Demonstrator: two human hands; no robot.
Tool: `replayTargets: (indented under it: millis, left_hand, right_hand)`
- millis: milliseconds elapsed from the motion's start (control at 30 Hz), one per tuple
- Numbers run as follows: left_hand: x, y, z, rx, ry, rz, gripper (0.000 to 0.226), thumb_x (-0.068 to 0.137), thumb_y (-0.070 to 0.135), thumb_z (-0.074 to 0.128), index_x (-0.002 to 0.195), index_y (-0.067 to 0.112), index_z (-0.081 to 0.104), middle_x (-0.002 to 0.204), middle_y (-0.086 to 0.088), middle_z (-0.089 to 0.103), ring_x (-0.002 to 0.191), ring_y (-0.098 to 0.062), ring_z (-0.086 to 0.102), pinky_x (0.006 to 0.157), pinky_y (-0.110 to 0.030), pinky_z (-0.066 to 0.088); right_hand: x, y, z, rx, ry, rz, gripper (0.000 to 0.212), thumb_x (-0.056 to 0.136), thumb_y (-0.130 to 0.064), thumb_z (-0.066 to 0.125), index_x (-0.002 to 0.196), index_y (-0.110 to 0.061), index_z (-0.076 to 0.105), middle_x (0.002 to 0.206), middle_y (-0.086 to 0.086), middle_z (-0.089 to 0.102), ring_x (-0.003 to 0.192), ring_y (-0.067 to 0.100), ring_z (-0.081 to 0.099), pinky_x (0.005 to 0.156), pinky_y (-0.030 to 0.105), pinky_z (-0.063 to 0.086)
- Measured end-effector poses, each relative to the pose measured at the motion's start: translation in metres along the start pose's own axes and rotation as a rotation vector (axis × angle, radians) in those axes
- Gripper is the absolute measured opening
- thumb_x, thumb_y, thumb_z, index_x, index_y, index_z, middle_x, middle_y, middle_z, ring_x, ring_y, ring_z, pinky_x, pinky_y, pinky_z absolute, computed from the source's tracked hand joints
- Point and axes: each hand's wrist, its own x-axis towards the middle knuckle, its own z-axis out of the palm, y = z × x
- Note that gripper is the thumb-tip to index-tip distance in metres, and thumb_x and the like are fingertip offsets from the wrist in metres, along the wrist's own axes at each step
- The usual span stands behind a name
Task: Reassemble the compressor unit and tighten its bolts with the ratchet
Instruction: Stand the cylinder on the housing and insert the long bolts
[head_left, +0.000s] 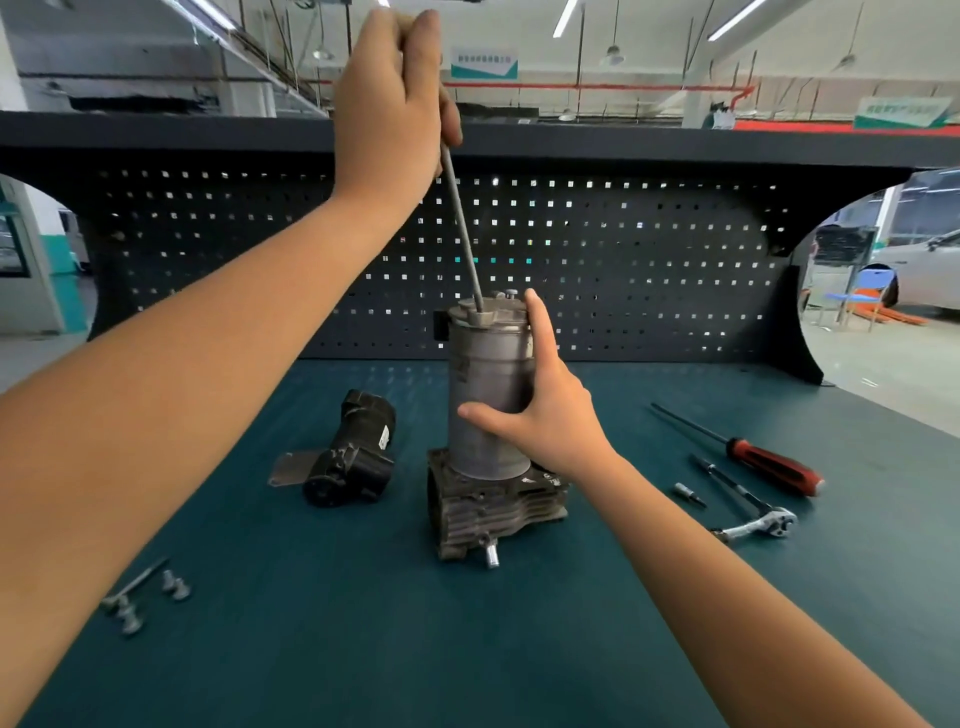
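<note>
Forearms (156, 441) stretch over the teal worktop (363, 623). Left grip (395, 98) pinches a long bolt (462, 228) whose tip meets the cylinder (488, 374) top; right grip (545, 415) clasps that upright cylinder's side.

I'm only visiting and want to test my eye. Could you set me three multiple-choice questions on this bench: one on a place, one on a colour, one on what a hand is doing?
1. Where does the ratchet lie?
A) right of the compressor unit
B) left of it
C) on top of it

2. What colour is the screwdriver handle?
A) red and black
B) yellow
C) blue

3. What is the right hand doing?
A) lying flat on the bench
B) holding the compressor unit
C) lifting the ratchet

Answers:
1 A: it lies on the mat to the unit's right.
2 A: the handle shows red with black.
3 B: thumb and fingers wrap the unit, while the left hand holds a long bolt at its top.
</note>
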Motion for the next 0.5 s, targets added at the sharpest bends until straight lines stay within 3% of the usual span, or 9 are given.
replayTargets:
  millis: [333,500]
  left_hand:
    - [0.008,0.003,0.014,0.042,-0.119,0.040,0.029,0.103,0.017,0.030,0.076,0.026,0.036,0.057,0.006,0.047,0.044,0.003,0.050,0.051,-0.009,0.034]
    - [0.009,0.002,0.012,0.036,-0.166,0.014,0.030,0.103,0.018,0.028,0.076,0.025,0.036,0.059,0.003,0.048,0.041,0.001,0.048,0.046,-0.010,0.034]
  right_hand:
    - [-0.002,-0.003,-0.001,-0.017,0.020,-0.021,0.111,0.066,-0.049,0.074,0.113,-0.075,-0.023,0.103,0.002,0.061,0.089,0.021,0.058,0.082,0.036,0.047]
    - [-0.002,0.000,0.000,0.002,0.013,-0.044,0.110,0.067,-0.048,0.075,0.115,-0.076,-0.020,0.080,-0.017,0.047,0.077,0.013,0.052,0.074,0.031,0.043]
